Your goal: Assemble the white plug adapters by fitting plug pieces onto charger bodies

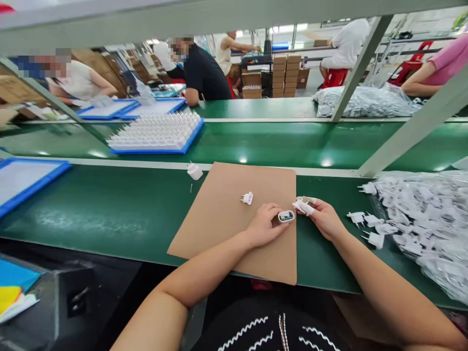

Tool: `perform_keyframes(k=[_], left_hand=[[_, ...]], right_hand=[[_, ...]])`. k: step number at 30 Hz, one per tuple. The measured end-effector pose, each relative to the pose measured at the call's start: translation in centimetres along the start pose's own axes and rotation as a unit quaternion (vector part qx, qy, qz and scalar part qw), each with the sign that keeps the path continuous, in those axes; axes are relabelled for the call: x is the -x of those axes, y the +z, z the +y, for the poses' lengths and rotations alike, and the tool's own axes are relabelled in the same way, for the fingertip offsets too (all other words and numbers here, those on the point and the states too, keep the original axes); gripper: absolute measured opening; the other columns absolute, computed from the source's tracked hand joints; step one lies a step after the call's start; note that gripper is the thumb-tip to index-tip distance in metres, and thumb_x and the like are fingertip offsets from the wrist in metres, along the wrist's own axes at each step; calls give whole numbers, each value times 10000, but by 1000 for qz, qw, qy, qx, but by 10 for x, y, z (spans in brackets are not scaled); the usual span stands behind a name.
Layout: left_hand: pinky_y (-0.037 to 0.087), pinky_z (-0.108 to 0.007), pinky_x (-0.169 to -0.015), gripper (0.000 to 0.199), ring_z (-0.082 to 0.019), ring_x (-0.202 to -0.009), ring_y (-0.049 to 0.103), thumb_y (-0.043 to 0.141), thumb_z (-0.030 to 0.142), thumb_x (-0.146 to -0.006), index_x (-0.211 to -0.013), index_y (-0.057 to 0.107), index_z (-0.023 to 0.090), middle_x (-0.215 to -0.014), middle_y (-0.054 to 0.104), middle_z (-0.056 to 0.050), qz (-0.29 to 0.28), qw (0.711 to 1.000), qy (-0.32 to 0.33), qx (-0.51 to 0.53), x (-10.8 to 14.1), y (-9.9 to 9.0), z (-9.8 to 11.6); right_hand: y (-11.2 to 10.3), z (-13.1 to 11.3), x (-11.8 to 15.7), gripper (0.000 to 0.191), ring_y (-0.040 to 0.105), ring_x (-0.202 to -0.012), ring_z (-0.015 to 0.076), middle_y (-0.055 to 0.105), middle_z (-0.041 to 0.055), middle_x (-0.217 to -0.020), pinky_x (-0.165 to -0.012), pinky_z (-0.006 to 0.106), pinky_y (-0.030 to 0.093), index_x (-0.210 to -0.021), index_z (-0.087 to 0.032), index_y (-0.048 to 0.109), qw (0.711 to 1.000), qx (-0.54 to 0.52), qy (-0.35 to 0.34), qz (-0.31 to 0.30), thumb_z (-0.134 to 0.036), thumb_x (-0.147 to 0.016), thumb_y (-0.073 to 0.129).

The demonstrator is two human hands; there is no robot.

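My left hand is closed round a white charger housing, its open end facing up with dark and yellow parts inside. To its right, my right hand pinches a white plug piece; white coverings show on its fingertips. Both hands are over the right part of a brown cardboard sheet, the right one past its edge. One loose plug piece with two pins lies on the cardboard. A white charger rests beyond the sheet's upper left corner, near a small pin.
A plastic bag of white plug pieces lies at the right, several pieces spilled beside it. A blue-rimmed tray of chargers stands on the green belt. Another blue-edged tray is at the left. Metal posts frame the bench; people sit beyond.
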State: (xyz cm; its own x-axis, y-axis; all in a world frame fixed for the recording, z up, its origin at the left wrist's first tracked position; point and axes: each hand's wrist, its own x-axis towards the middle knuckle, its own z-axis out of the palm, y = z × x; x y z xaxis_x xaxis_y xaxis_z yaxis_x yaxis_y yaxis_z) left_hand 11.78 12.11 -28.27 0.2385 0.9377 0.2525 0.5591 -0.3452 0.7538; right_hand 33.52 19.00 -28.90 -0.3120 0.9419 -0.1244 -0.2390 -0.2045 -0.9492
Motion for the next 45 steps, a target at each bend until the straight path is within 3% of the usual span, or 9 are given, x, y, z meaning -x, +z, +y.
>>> perform_keyframes(k=[10, 17, 23, 26, 30, 33, 36, 41, 45], left_hand=[[486, -393, -945, 241, -249, -1019, 640, 713, 418, -920, -1017, 735, 199, -1064, 730, -85, 0, 994, -36, 104, -1, -2, 5], [516, -376, -954, 460, -247, -1082, 660, 734, 453, -893, -1251, 659, 175, -1230, 713, -115, -29, 950, -124, 286, -1, -2, 5], [498, -353, -965, 493, -212, -1053, 663, 862, 416, -786, -1150, 636, 171, -1172, 718, -100, -29, 914, -156, 375, -2, -3, 9], [488, -313, -900, 488, -176, -958, 653, 899, 405, -755, -1081, 617, 175, -1075, 715, -69, -29, 882, -183, 434, -3, -7, 16], [481, -295, -798, 462, -188, -933, 636, 847, 463, -801, -1101, 657, 167, -1041, 661, -81, -97, 795, -246, 546, -5, -15, 21], [397, -255, -617, 505, -128, -739, 552, 894, 389, -741, -1140, 644, 207, -927, 589, -33, -142, 755, -285, 573, -5, -21, 23], [315, -230, -554, 563, -90, -646, 462, 908, 412, -735, -1158, 568, 260, -931, 565, -7, -145, 757, -291, 567, -4, -22, 24], [439, -253, -659, 568, -127, -790, 582, 845, 598, -771, -1106, 595, 214, -1040, 614, -56, -113, 793, -264, 537, -2, -13, 25], [452, -244, -661, 640, -133, -776, 578, 737, 744, -787, -1049, 684, 162, -935, 643, -68, -64, 840, -249, 479, -3, -8, 20]], right_hand=[[9, -4, 12, 429, 618, -693, 155, 772, 58, -866, -636, 288, 505, -867, -197, 812, 999, 31, 15, 1, -502, -604, 958], [16, -11, 20, 421, 633, -755, 167, 763, 42, -914, -666, 296, 527, -869, -233, 804, 1000, -11, 0, 12, -500, -590, 972], [14, -18, 24, 448, 518, -610, 104, 744, 15, -938, -518, 245, 430, -993, -280, 780, 998, -38, -32, 31, -458, -630, 974], [11, -20, 25, 452, 597, -711, 124, 746, 28, -1058, -644, 270, 519, -997, -279, 756, 997, -72, -29, -6, -446, -640, 977], [12, -20, 28, 380, 613, -724, 145, 726, 32, -953, -664, 293, 532, -919, -252, 719, 998, -40, -44, -31, -481, -704, 933], [15, -19, 29, 489, 638, -775, 168, 719, 50, -1050, -676, 313, 558, -1099, -275, 694, 997, 11, -77, -17, -486, -718, 915], [16, -18, 30, 607, 679, -875, 198, 699, 77, -1206, -744, 350, 602, -1198, -290, 653, 993, 48, -107, -11, -489, -692, 925], [18, -16, 37, 389, 716, -934, 245, 758, 75, -1031, -891, 436, 605, -975, -233, 716, 986, 99, -131, -17, -438, -720, 927], [21, -18, 45, 223, 714, -948, 246, 764, 68, -1066, -889, 428, 592, -1038, -252, 759, 957, 191, -218, 2, -341, -849, 838]])
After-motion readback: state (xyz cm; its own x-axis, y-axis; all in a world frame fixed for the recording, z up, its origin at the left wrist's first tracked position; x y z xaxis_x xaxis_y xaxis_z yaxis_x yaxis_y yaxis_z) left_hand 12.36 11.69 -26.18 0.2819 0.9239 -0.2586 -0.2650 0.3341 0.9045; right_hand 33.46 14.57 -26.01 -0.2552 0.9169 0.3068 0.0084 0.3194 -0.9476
